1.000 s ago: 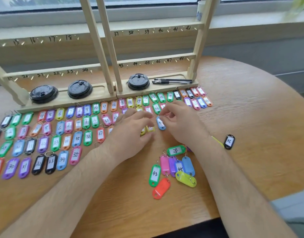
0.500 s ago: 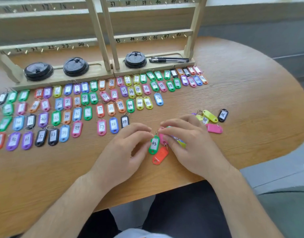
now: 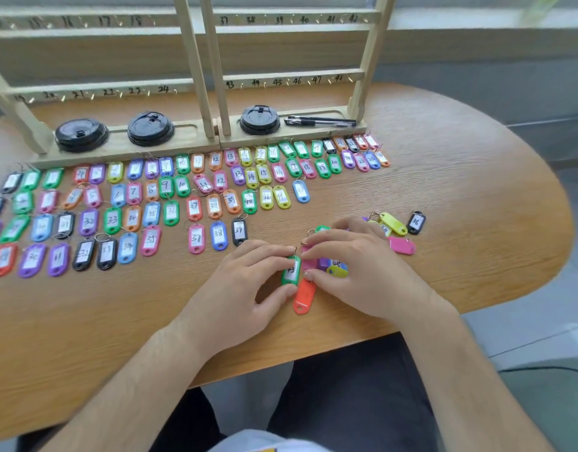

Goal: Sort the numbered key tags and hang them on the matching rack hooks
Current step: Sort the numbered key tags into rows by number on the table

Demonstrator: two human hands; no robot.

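Several coloured numbered key tags lie in rows (image 3: pixel 196 203) on the wooden table, in front of a wooden rack (image 3: pixel 203 76) with numbered hooks. Near the table's front edge my left hand (image 3: pixel 245 282) pinches a green tag marked 43 (image 3: pixel 291 272) between thumb and forefinger. My right hand (image 3: pixel 356 269) rests curled over a small heap of tags, its fingertips on a pink tag (image 3: pixel 310 262). An orange tag (image 3: pixel 304 296) lies face down just below. A blue tag and a yellow tag (image 3: pixel 336 269) peek out under my right palm.
Three black lids (image 3: pixel 260 120) and two pens (image 3: pixel 320 121) sit on the rack's base. To the right lie a black tag 36 (image 3: pixel 415 223), a yellow tag (image 3: pixel 393 223) and a pink tag (image 3: pixel 402 245). The table's curved edge (image 3: pixel 542 256) is at right.
Both hands came back from the sorted rows to the loose heap near the front edge a second ago. Since half a second ago they have hardly moved; my left hand stays on the green tag.
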